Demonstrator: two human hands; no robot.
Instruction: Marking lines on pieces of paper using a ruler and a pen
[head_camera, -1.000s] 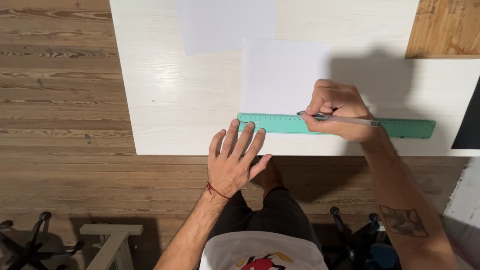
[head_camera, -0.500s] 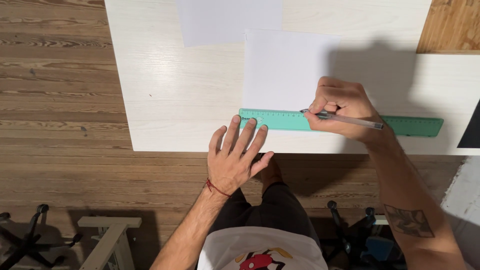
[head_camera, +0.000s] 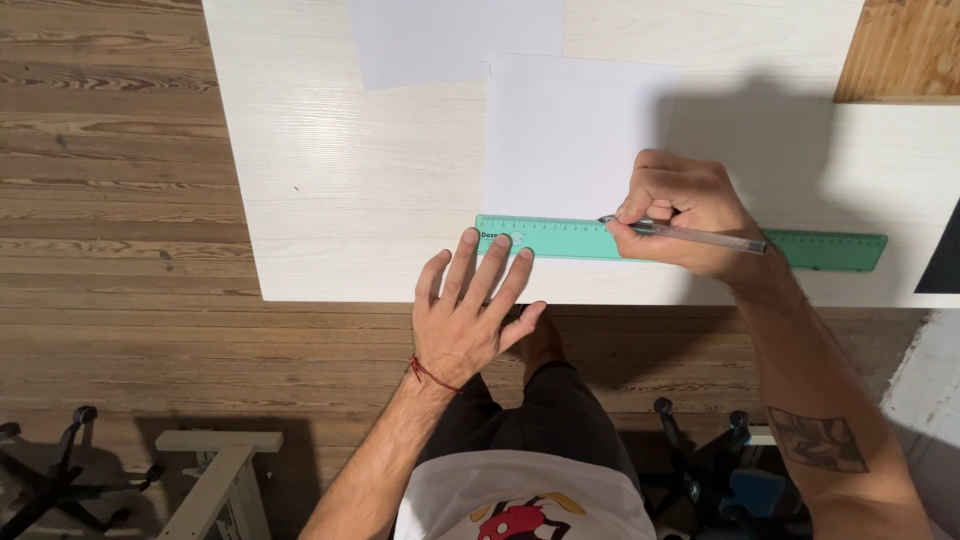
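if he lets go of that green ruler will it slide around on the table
Probably: the green ruler looks thin, flat and light on a smooth white table. Only left-hand fingertips pin one end, so pen pressure could likely pivot it.

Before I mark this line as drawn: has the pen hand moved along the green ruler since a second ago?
No clear move. The right hand holds the pen about the same way along the green ruler, by the paper's lower right corner, as before.
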